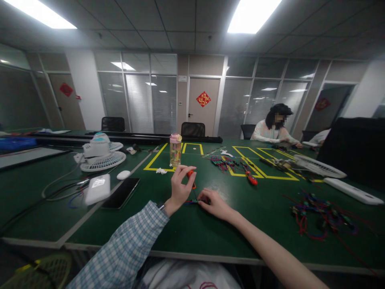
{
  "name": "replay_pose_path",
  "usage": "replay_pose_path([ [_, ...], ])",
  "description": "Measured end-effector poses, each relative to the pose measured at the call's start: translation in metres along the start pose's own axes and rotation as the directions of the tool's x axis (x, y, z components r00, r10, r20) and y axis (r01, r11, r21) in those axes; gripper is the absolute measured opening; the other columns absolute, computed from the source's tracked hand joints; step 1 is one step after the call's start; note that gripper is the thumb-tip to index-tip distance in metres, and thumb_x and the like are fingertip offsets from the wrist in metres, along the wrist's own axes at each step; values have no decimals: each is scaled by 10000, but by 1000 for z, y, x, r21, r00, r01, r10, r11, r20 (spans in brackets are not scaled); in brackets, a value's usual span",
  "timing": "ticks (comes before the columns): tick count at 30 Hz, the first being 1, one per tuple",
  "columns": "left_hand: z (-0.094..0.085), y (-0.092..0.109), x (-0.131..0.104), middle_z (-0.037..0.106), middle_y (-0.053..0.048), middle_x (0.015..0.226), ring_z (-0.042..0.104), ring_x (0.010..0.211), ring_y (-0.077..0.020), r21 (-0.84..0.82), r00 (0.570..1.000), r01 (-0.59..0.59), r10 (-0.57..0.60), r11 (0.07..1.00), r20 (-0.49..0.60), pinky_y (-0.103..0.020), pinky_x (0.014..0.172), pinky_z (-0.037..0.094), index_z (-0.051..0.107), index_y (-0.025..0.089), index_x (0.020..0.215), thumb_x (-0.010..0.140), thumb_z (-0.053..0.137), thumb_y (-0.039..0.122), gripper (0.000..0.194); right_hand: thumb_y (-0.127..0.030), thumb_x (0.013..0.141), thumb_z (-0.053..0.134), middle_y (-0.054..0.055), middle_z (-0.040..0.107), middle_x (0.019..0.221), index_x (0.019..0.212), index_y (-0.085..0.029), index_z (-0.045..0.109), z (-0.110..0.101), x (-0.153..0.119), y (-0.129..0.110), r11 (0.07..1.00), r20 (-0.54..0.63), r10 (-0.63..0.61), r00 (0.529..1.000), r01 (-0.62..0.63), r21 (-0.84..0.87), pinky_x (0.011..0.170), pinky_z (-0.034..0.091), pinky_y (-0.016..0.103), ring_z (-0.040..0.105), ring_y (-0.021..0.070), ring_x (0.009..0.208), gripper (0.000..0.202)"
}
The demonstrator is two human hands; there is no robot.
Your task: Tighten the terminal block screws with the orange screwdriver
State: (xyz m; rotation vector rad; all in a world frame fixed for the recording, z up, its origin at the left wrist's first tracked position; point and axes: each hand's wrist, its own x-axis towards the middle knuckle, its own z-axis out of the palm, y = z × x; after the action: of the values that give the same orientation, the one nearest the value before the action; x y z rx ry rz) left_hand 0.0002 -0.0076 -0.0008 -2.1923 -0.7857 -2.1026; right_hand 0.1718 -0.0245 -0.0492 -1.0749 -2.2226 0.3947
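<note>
My left hand (179,188) is closed around the red handle of a screwdriver (194,186), held nearly upright with its thin shaft pointing down. The tip meets, or comes very close to, a small wired part (191,202) lying on the green tabletop. My right hand (214,204) rests on the table with thumb and fingers pinched on that part's right end; the fingers hide much of it. Beyond my hands lies a bundle of small parts with red and blue wires (224,163). A second red-handled tool (251,178) lies to its right.
A pink-lidded bottle (175,152) stands ahead. On the left are a white fan (102,154), a white box (98,189) and a black phone (122,193). Another wire pile (321,216) lies at right, near a long white bar (353,190). A person (275,124) sits across the table.
</note>
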Motion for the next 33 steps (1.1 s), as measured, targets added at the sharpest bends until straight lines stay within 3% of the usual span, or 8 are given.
replay_pose_path([
  [3, 1, -3, -1, 563, -32, 883, 558, 841, -148, -14, 999, 27, -27, 1000, 39, -272, 771, 454, 639, 201, 1035, 895, 530, 252, 185, -92, 762, 570, -6, 521, 727, 782, -157, 600, 0, 0, -1, 1000, -9, 10, 1000, -10, -9, 589, 380, 213, 496, 117, 643, 75],
  [6, 4, -7, -1, 613, -63, 995, 583, 917, -159, -81, 991, 101, -92, 992, 102, -298, 834, 457, 569, 203, 1197, 957, 384, 248, 306, -96, 765, 567, -3, 528, 733, 788, -157, 602, 1, 0, 0, 1000, -14, 15, 1000, -15, -18, 586, 381, 213, 499, 117, 642, 74],
  [9, 8, -11, -3, 628, -73, 1038, 607, 891, -157, -120, 979, 180, -167, 976, 113, -302, 824, 470, 508, 201, 1273, 969, 341, 258, 352, -100, 764, 566, 0, 535, 745, 792, -156, 602, 2, 0, 1, 1000, -16, 6, 1000, -6, -16, 586, 386, 211, 503, 115, 640, 73],
  [16, 7, -14, 1, 593, -28, 909, 555, 806, -150, 9, 985, 169, -169, 986, 32, -277, 772, 449, 609, 200, 1052, 879, 559, 308, 210, -94, 759, 568, 0, 542, 737, 791, -160, 610, 1, 0, 0, 1000, -11, 6, 1000, -7, -22, 573, 383, 208, 504, 114, 630, 85],
  [22, 6, -11, -2, 608, -56, 1050, 566, 963, -162, -49, 984, 157, -152, 986, 92, -299, 872, 435, 560, 222, 1203, 965, 361, 257, 313, -122, 776, 580, 0, 543, 736, 796, -162, 618, 1, -1, 3, 1000, -21, -8, 1000, 8, -28, 584, 394, 211, 510, 116, 637, 59],
  [25, 7, -11, -2, 611, -58, 1095, 577, 977, -161, -74, 977, 186, -176, 980, 117, -301, 880, 439, 511, 230, 1267, 962, 365, 243, 338, -125, 781, 580, 1, 547, 743, 804, -164, 619, 1, -1, 3, 1000, -21, -8, 1000, 7, -26, 581, 397, 208, 513, 115, 640, 59],
  [30, 5, -14, 3, 597, -39, 944, 572, 837, -158, -52, 975, 207, -202, 977, 97, -277, 775, 467, 600, 212, 1117, 889, 534, 297, 252, -117, 780, 576, 1, 546, 740, 808, -157, 617, 1, -2, 1, 1000, -23, -12, 1000, 11, -27, 580, 400, 208, 512, 113, 632, 64],
  [33, 3, -17, 5, 583, -38, 926, 564, 836, -159, -54, 971, 229, -224, 972, 88, -281, 775, 463, 622, 206, 1070, 896, 518, 317, 230, -126, 786, 576, 2, 549, 748, 813, -158, 619, 0, -2, 1, 999, -19, -12, 1000, 11, -32, 582, 402, 208, 513, 112, 635, 61],
])
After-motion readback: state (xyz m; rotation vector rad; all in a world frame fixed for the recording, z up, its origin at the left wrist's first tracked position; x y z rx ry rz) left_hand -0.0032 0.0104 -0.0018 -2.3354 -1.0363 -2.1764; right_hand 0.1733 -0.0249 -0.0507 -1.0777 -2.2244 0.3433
